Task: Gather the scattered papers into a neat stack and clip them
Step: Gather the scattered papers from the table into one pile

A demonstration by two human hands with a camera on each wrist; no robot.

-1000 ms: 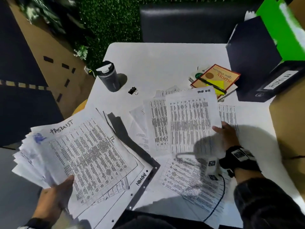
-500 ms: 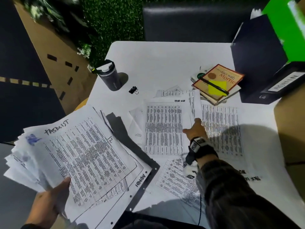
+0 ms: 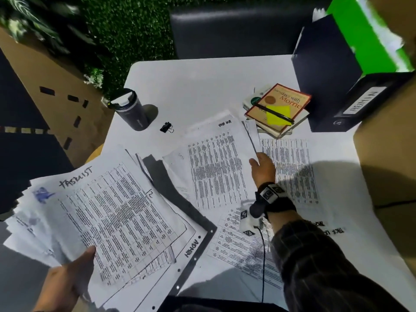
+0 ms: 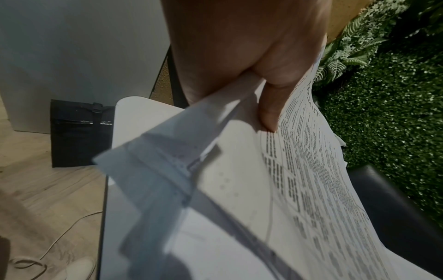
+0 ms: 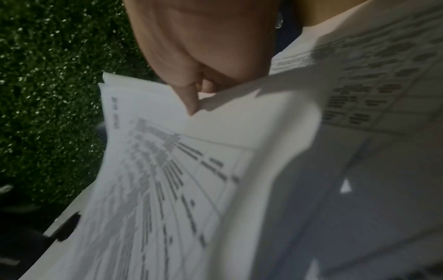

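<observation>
- The gathered stack [image 3: 108, 224], fanned and uneven, with "TASKLIST" handwritten on its top sheet, hangs off the near-left corner of the white table [image 3: 202, 86].
- The left hand [image 3: 65, 282] grasps this stack at its near edge, thumb on top; the left wrist view adds that the thumb [image 4: 271, 106] presses on the printed face while the other fingers are hidden beneath the sheets.
- A lifted sheet [image 3: 216, 167], printed with dense columns, is raised by its right edge near the table's middle, just right of the stack.
- The right hand [image 3: 262, 168] pinches that edge; the right wrist view shows the thumb [image 5: 189, 96] on top and several sheet edges together in the pinch, which the head view does not reveal.
- The right arm reaches forward over the near sheets, in a dark plaid sleeve [image 3: 326, 266].
- More loose papers [image 3: 290, 167] lie flat on the table under and to the right of the right hand.
- A black binder clip [image 3: 166, 127] sits on the table beyond the lifted sheet, apart from all the papers.
- A dark tumbler [image 3: 132, 111] stands left of the clip.
- Books [image 3: 278, 106] with a pen and a yellow note are stacked towards the table's far right, beside a black binder [image 3: 333, 73] labelled "ADMIN".
</observation>
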